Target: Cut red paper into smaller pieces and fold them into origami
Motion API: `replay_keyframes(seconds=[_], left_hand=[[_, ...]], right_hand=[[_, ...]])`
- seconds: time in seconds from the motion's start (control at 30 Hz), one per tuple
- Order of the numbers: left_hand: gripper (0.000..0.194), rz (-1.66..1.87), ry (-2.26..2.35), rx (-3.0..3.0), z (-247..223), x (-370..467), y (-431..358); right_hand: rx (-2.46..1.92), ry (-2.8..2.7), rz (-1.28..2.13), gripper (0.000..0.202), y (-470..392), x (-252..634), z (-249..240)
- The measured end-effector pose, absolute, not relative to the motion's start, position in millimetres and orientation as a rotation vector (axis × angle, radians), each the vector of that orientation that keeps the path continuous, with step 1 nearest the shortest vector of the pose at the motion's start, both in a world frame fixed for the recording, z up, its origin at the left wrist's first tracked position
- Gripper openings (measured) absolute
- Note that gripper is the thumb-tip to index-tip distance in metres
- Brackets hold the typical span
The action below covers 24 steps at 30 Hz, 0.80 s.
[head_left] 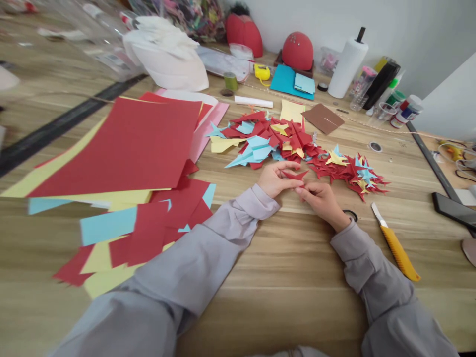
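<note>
A small pointed piece of folded red paper (296, 175) is pinched between the thumb and fingers of my left hand (274, 179). My right hand (320, 202) is closed, its thumb and fingertips meeting my left thumb at the paper's lower edge; what lies between those fingertips is partly hidden. Just beyond both hands spreads a pile of folded paper planes (260, 146) in red, blue and yellow. To its right lies a heap of smaller pointed paper shapes (351, 171), mostly red.
Large red sheets (126, 144) and cut paper pieces (148, 228) cover the left side. A yellow-handled knife (399, 253) lies right of my right hand, its blade pointing away. Bottles, a white roll (347, 67) and a yellow tape measure (262, 73) stand along the back; a phone (455, 210) is far right.
</note>
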<state>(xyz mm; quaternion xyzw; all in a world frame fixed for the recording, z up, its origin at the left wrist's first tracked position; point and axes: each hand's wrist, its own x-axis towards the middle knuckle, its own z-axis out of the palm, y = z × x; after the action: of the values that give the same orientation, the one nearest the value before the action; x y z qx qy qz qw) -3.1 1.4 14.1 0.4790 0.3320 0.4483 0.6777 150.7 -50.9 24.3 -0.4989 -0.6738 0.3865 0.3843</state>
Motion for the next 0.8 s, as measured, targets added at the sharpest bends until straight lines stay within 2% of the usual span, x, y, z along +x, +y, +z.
replay_keyframes(seconds=[0.33,0.8], left_hand=[[0.041,1.066,0.864,1.184,11.8,-1.7,0.9],[0.05,1.128,0.826,0.886,12.0,0.5,1.3]], right_hand=[[-1.348,-1.672,0.937,0.06,-49.3,150.2,17.0],[-1.354,-1.658,0.974,0.055,-49.5,151.7,16.5]])
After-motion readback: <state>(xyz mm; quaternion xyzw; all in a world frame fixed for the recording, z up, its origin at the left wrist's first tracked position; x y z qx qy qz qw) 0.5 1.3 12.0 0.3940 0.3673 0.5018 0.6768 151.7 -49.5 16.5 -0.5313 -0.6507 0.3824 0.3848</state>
